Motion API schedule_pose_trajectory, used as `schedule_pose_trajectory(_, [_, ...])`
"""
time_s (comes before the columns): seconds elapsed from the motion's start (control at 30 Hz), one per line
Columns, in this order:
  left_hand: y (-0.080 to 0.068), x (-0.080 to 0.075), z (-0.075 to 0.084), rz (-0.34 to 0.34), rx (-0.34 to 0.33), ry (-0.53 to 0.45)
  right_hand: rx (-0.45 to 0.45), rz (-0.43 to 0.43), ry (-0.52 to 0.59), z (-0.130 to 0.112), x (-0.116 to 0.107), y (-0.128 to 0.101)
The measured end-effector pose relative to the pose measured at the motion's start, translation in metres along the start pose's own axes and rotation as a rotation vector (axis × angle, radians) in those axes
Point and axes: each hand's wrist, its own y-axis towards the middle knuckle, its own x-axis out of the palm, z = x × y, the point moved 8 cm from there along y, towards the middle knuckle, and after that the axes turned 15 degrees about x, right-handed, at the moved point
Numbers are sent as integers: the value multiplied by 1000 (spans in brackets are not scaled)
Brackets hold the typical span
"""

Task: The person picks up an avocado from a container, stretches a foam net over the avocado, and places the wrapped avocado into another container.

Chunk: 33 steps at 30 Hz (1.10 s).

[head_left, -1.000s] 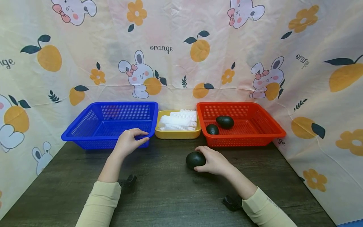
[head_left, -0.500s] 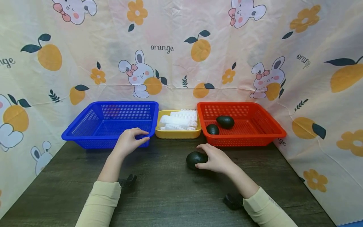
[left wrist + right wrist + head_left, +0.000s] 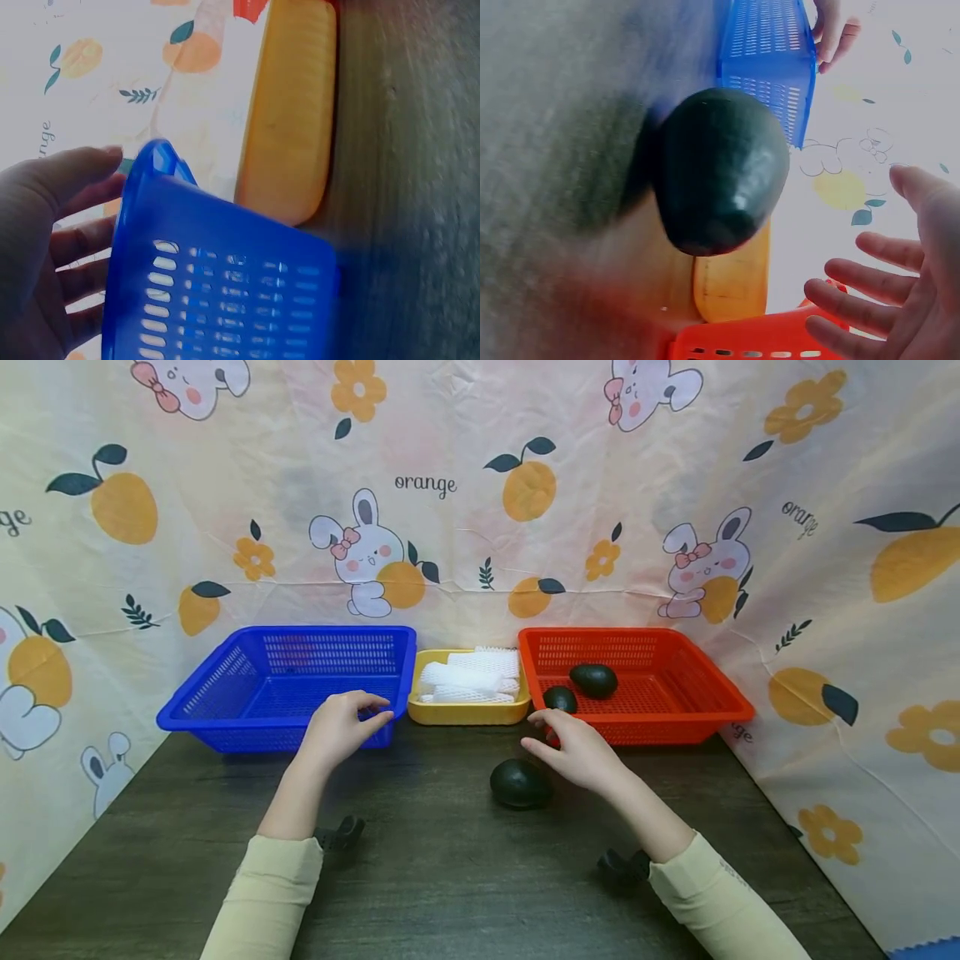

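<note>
One dark avocado [image 3: 521, 783] sits on the tabletop [image 3: 450, 877] near the right hand [image 3: 581, 756], fingers spread; the left hand [image 3: 336, 731], fingers parted, hangs by a blue basket [image 3: 258, 739].

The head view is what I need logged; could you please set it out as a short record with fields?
left hand: at the rim of the blue basket, contact unclear
right hand: holds nothing, not touching the loose avocado
loose avocado: lying on the dark table
red basket: holds two avocados
yellow tray: holds white netting, between the two baskets
</note>
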Motion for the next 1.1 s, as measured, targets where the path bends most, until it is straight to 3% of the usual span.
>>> schedule_pose_trajectory(0.3, [22, -12, 12, 106, -12, 5, -22, 93, 74, -16, -29, 13])
schedule_pose_trajectory(0.57, [45, -16, 18, 141, -64, -26, 37, 74, 144, -23, -44, 29])
schedule_pose_trajectory(0.83, [68, -4, 20, 116, -97, -105, 118, 45, 201, -26, -48, 51])
schedule_pose_trajectory(1.1, [88, 17, 17, 22, -151, -143, 173, 40, 208, -28, -41, 78])
